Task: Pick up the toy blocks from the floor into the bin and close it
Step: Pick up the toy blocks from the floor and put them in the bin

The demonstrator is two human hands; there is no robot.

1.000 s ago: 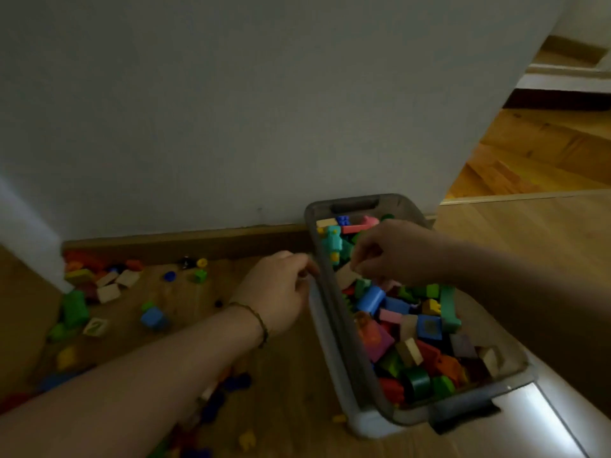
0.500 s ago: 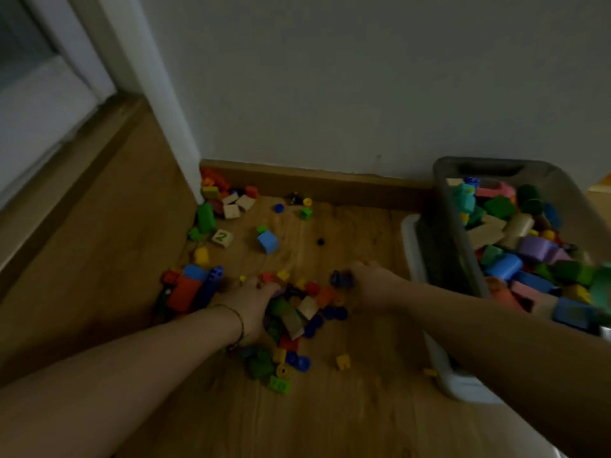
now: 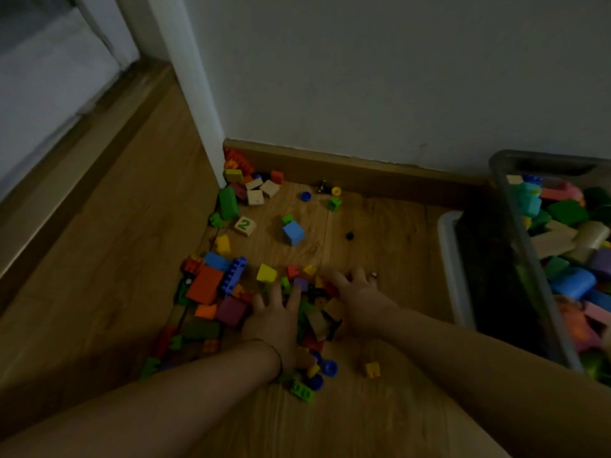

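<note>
Many colourful toy blocks (image 3: pixel 231 292) lie scattered on the wooden floor near the wall corner. My left hand (image 3: pixel 277 320) rests on the middle of the pile with its fingers spread. My right hand (image 3: pixel 358 292) lies just right of it, fingers spread over small blocks, a tan block (image 3: pixel 319 322) between the two hands. A grey bin (image 3: pixel 492 266) stands at the right, filled with several blocks (image 3: pixel 570 282). Apart from the pile sit a blue cube (image 3: pixel 293 233) and a block marked 2 (image 3: pixel 245 225).
A white lid (image 3: pixel 451 259) lies under the bin's left side. The skirting board (image 3: pixel 363 171) and wall close off the far side. A white door frame (image 3: pixel 195 94) stands at the corner, with more blocks (image 3: pixel 254 186) at its foot. A yellow block (image 3: pixel 372 369) lies alone nearby.
Both hands left the bin and came down onto the pile on the floor. In the last half second they spread flatter over the blocks, the left hand shifting right.
</note>
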